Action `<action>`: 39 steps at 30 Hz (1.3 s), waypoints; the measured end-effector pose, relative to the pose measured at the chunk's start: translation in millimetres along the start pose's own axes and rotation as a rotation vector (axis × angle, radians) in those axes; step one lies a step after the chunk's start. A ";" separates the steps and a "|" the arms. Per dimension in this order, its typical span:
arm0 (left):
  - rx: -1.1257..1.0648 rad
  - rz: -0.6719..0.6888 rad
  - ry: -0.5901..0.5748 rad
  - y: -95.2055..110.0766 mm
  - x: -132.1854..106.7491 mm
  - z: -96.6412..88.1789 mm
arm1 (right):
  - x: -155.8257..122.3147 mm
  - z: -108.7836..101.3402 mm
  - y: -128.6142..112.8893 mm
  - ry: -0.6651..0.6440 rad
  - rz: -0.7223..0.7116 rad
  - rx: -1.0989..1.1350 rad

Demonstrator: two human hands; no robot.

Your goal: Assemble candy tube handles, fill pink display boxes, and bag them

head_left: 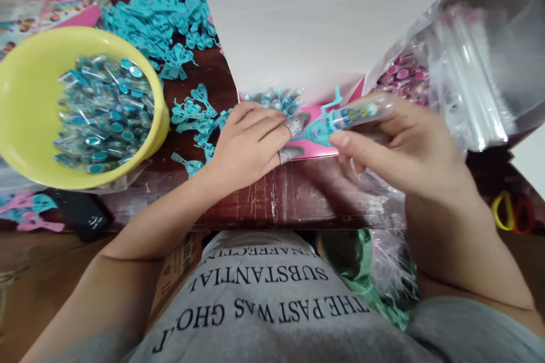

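My right hand (409, 150) grips a small clear tube (355, 115) with colourful bits inside, between thumb and fingers. The tube's left end meets a light-blue plastic piece (317, 131) with a bent prong sticking up; whether they are joined I cannot tell. My left hand (253, 144), with grey wraps on the thumb and a fingertip, pinches the narrow left end of that blue piece. Both hands are over the front edge of a white and pink box (313, 151). More filled tubes (276, 101) lie in the box behind my left fingers.
A yellow bowl (25, 108) of blue-ended tubes stands at left. Blue plastic pieces (166, 17) are heaped behind it, with a smaller cluster (193, 116) nearer. A black phone-like object (83, 215) lies at the table edge. Clear bags (472, 79) and pink-ended tubes (402, 74) are at right.
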State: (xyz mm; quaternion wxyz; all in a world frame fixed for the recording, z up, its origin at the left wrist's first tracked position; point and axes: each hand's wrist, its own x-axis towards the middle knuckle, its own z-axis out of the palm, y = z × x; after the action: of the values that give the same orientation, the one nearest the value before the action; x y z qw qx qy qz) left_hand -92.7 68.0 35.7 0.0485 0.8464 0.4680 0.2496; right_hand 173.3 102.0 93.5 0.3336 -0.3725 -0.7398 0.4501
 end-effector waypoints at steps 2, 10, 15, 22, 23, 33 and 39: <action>-0.039 0.009 0.011 4.8 4.0 -2.8 | -2.7 -0.8 -7.3 -0.050 -0.026 0.046; -0.154 0.031 -0.009 4.4 3.3 -11.6 | 11.5 -15.7 7.9 -0.149 -0.111 -0.303; 0.008 -0.285 0.272 -5.7 -35.9 -20.3 | 15.4 -4.6 37.7 -0.197 -0.048 -0.714; 0.146 -0.637 0.246 -38.3 -133.7 -9.9 | 29.5 17.2 55.8 -0.413 -0.054 -0.952; 0.152 -0.675 0.226 -41.0 -145.5 -8.7 | 32.5 16.8 53.0 -0.452 -0.060 -0.956; 0.269 -0.773 0.102 -60.3 -191.1 -4.5 | 50.7 38.5 27.3 -0.589 0.080 -1.207; 0.261 -0.753 0.034 -66.0 -190.8 -3.2 | 33.1 51.7 24.2 -0.384 -0.092 -1.240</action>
State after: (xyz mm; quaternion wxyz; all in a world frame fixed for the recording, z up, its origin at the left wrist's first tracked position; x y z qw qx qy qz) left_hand -228.3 -51.5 -54.3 0.0207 0.6104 0.7741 0.1666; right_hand 119.9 116.2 57.3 -0.0626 -0.3770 -0.9240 -0.0164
